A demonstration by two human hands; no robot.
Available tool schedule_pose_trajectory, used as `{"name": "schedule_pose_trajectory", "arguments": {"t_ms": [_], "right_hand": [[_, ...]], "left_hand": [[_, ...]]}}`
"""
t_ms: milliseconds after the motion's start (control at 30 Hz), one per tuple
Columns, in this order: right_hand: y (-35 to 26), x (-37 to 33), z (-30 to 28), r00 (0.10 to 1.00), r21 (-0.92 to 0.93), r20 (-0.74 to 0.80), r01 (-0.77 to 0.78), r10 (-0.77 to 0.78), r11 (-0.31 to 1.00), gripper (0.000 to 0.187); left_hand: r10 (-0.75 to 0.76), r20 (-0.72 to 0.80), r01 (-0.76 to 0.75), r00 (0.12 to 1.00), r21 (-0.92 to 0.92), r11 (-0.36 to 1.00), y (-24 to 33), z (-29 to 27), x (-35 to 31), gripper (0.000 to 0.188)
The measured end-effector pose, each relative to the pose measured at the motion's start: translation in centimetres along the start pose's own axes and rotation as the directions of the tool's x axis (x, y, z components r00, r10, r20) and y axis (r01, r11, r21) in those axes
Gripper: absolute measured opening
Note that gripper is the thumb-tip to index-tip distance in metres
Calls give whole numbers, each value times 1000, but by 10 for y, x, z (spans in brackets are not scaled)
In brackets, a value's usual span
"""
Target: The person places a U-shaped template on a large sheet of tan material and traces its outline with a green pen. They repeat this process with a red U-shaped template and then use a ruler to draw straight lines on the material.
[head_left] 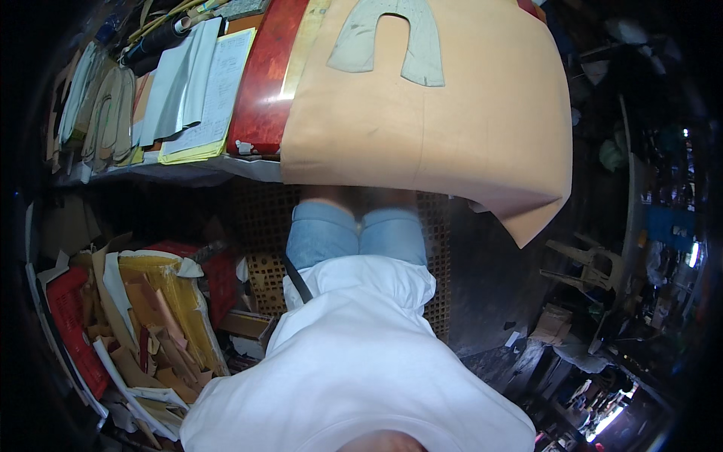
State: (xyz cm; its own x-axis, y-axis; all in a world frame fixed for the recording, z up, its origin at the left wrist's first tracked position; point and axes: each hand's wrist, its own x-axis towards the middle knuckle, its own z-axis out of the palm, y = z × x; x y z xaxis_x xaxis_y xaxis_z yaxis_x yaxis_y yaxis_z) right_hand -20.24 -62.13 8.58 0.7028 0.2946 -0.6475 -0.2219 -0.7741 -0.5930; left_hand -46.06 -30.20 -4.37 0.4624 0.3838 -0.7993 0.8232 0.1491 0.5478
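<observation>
Neither of my hands shows in the head view, so what they hold or touch is hidden. In front of me a large tan sheet (482, 128), which looks like leather, lies over the table, its near right corner drooping past the edge. A pale grey-green U-shaped pattern piece (425, 49) rests on the far part of this sheet, its two legs pointing toward me. A thin line runs down the sheet from near the pattern piece.
Left of the sheet are a glossy red panel (260, 98), written papers (215, 90), a folded grey sheet (177, 83) and stacked patterns (109, 113). A red crate (75, 324) and scrap pieces (162, 339) stand at lower left. A wooden stool (584, 264) is at right.
</observation>
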Motion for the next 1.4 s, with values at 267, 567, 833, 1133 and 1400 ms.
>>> {"name": "schedule_pose_trajectory", "arguments": {"t_ms": [267,567,833,1133,1400], "right_hand": [[-24,33,-1,973,-24,-47,224,-225,974,30],[-38,79,16,950,-14,15,311,-311,950,32],[-63,109,37,944,74,-57,330,-326,941,34],[-130,122,35,836,-399,442,507,-325,764,24],[-132,137,57,678,-123,377,712,-631,692,23]], "left_hand": [[-25,10,25,1000,-17,1000,1,-1,-5,28],[-45,12,45,999,-56,997,-4,-1,-16,30],[-77,61,84,995,-114,990,11,-11,-22,33],[136,581,347,802,-640,686,44,-55,-5,39],[285,512,40,810,-534,845,74,-46,21,27]]}}
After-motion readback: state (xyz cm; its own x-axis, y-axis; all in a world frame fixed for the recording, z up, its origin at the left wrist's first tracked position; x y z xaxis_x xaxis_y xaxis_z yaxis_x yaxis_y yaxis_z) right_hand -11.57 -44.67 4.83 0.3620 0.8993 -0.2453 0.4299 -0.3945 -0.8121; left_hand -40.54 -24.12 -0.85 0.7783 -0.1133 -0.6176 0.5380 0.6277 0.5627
